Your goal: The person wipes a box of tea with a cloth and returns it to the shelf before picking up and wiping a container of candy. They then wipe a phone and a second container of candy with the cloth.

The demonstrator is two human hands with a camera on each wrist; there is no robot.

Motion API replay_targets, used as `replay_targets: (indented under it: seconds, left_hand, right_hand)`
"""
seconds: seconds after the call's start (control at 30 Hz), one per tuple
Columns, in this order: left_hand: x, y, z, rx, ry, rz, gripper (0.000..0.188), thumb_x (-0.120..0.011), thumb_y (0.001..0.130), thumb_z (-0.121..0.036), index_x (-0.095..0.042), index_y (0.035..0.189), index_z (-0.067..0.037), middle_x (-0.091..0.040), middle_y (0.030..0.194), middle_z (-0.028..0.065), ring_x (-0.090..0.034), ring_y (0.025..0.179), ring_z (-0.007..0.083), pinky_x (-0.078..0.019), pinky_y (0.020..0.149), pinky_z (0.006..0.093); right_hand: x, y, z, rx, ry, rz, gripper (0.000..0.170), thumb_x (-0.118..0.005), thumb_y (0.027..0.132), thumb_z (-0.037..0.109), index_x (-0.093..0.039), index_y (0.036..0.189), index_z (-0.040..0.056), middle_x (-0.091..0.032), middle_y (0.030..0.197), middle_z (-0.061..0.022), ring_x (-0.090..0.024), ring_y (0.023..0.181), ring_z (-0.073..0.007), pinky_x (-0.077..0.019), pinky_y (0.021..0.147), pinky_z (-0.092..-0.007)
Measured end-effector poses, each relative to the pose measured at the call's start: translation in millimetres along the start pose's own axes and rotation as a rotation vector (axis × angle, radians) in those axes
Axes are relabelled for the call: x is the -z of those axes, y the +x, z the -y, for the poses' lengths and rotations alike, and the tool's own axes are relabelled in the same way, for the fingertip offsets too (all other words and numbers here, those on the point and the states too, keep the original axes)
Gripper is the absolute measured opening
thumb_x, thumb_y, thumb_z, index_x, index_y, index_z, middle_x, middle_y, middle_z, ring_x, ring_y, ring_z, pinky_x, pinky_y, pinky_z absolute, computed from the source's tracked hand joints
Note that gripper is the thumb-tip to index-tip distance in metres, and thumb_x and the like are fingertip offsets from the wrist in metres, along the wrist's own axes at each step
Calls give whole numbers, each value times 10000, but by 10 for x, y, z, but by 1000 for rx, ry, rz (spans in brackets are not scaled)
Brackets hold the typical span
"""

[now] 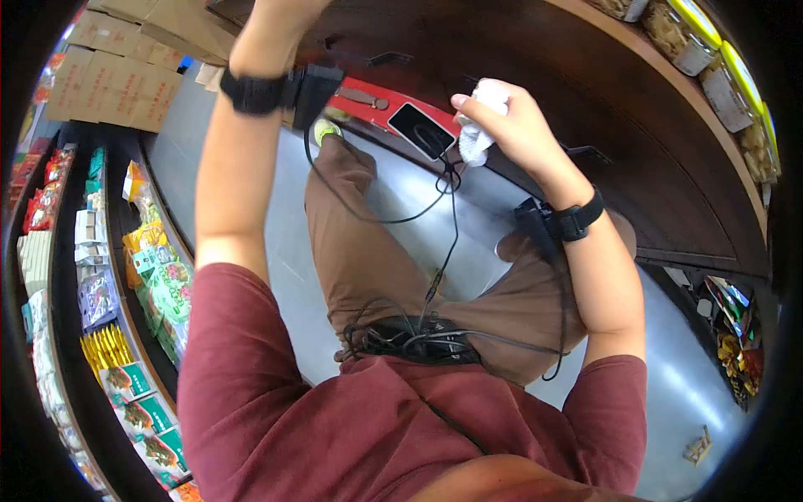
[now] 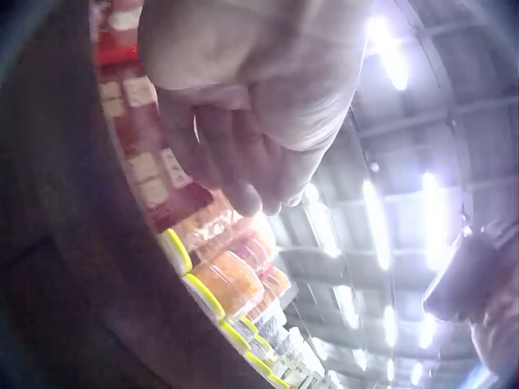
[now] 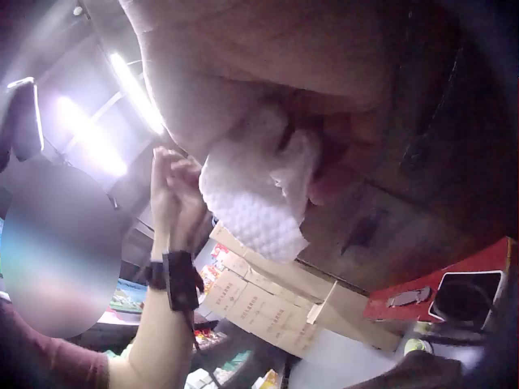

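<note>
My right hand (image 1: 523,134) grips a crumpled white paper towel (image 1: 477,146) in front of the dark wooden cabinet front. Seen from the right wrist, the dimpled paper towel (image 3: 255,198) sticks out from between the thumb and fingers. My left hand (image 2: 251,105) is raised, its fingers loosely bent and nothing visible in them. In the left wrist view it overlaps red packages (image 2: 146,138) close to jars with yellow-green lids (image 2: 227,284). Only the base of the left hand (image 1: 288,8) shows at the top edge of the head view.
A phone-like device (image 1: 422,131) with a cable lies on a red surface (image 1: 355,102) between the hands. Black cables (image 1: 401,335) trail over the lap. Shelves of packaged goods (image 1: 134,402) line the left, cardboard boxes (image 1: 117,88) the back left, and lidded jars (image 1: 728,92) the upper right.
</note>
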State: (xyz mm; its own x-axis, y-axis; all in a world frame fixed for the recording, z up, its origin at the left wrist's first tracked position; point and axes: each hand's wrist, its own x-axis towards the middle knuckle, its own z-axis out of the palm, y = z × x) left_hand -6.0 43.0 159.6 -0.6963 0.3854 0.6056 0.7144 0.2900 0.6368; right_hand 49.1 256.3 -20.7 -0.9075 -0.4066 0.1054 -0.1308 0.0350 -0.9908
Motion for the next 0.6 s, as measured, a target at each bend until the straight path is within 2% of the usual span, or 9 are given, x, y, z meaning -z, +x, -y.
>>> replay_targets:
  seconds: [0.03,0.07,0.1,0.23,0.3,0.37,0.5,0.53,0.6]
  left_hand:
    - [150,-319,246,88,11,-26,203,-642,963,-220,-665,911,-26,-685,821,64,-678,745,160,-555,691,290]
    - [444,-715,837,94,-162,-9,245,-680,927,-162,-653,1118,-12,-669,1061,154,-652,964,221,-512,881,336]
    - [96,-947,558,86,-210,-107,139,-650,955,-117,-647,895,9,-647,781,93,-621,692,162,-507,657,282]
    - [-128,-1967,1418,520,-412,-292,223,-688,948,-212,-619,779,-83,-638,719,45,-614,661,109,-490,605,248]
    - [-305,-2315,1782,812,-696,-398,264,-692,947,-306,-588,794,-117,-620,729,24,-599,658,107,-473,595,246]
    - [-516,-2457,1934,1149,-783,-431,294,-708,922,-396,-584,892,-130,-626,792,18,-608,698,116,-482,614,257]
    - [-774,-2721,2274,1374,-875,-380,404,-683,917,-444,-572,1098,-100,-648,963,27,-603,858,140,-484,748,316]
    - [-816,-2760,2338,1386,-893,-381,404,-683,917,-444,-572,1098,-100,-648,963,27,-603,858,140,-484,748,316]
    - [-882,-2824,2368,1362,-1000,-431,460,-727,872,-460,-563,1110,-102,-636,1009,39,-606,866,147,-489,732,316]
  right_hand:
    - [10,-4,-35,-7,-16,9,344,-729,894,363,-625,758,64,-614,635,-2,-566,503,-87,-443,474,-263]
    - [-10,-13,-54,17,-45,-7,362,-727,895,371,-605,735,71,-596,625,5,-573,519,-88,-448,489,-260]
    - [-16,-5,-93,39,-83,-13,356,-724,896,369,-611,739,71,-604,632,-2,-582,537,-96,-455,502,-260]
    - [-62,14,-190,10,-190,-28,346,-729,891,360,-620,750,63,-629,650,-16,-597,569,-105,-465,533,-271]
    - [-106,49,-193,-11,-221,-41,343,-730,889,357,-624,755,59,-638,656,-22,-602,577,-106,-467,540,-276]
    - [-178,16,-193,-56,-333,-14,337,-741,882,349,-631,785,46,-653,665,-46,-623,587,-108,-473,528,-274]
    - [-358,86,-300,-198,-519,19,342,-764,842,345,-647,815,25,-655,697,-85,-652,648,-167,-495,595,-318]
    - [-379,130,-435,-233,-536,34,363,-756,826,350,-666,863,0,-680,830,-153,-683,764,-251,-522,684,-364]
    - [-408,202,-912,-159,-581,29,372,-753,821,352,-675,886,-6,-682,913,-178,-680,826,-289,-523,733,-384]
